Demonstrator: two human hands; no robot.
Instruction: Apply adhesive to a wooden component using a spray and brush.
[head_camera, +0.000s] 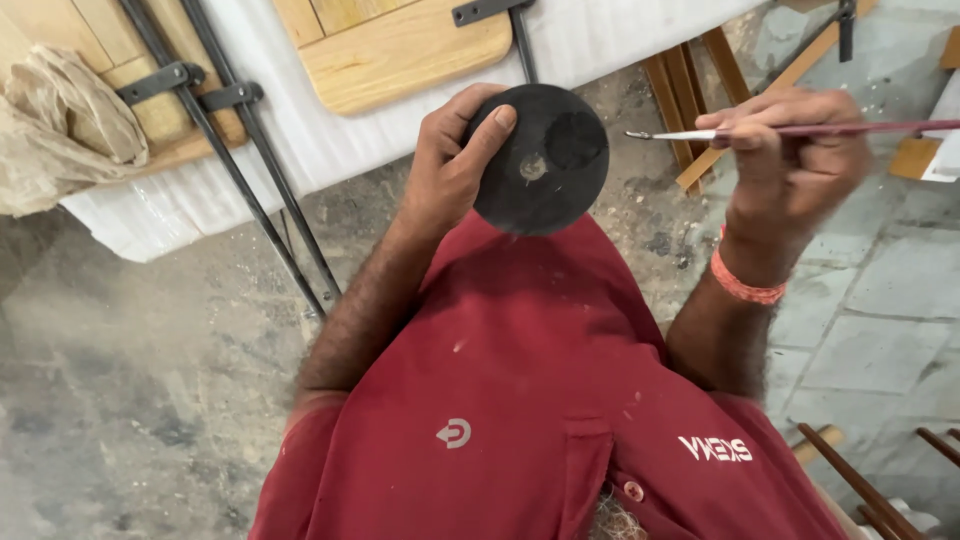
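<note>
My left hand (448, 170) grips a round black disc (552, 175) by its left edge, thumb across the face. The disc is held upright above my red shirt (520, 400); it has a small pale spot at its centre and a darker, wetter-looking patch at its upper right. My right hand (795, 165), slightly blurred, holds a thin paintbrush (690, 133) with a reddish handle. The brush lies level, its tip pointing left and stopping a little short of the disc's right edge. An orange band (745, 285) circles my right wrist.
Pale wooden panels (400, 45) with black metal brackets and rods (240, 150) lie on a white sheet (330, 140) ahead. A crumpled beige cloth (60, 120) sits at far left. Wooden slats (690, 90) lean at upper right, dark sticks (860, 480) at lower right. The floor (120, 380) is dusty concrete.
</note>
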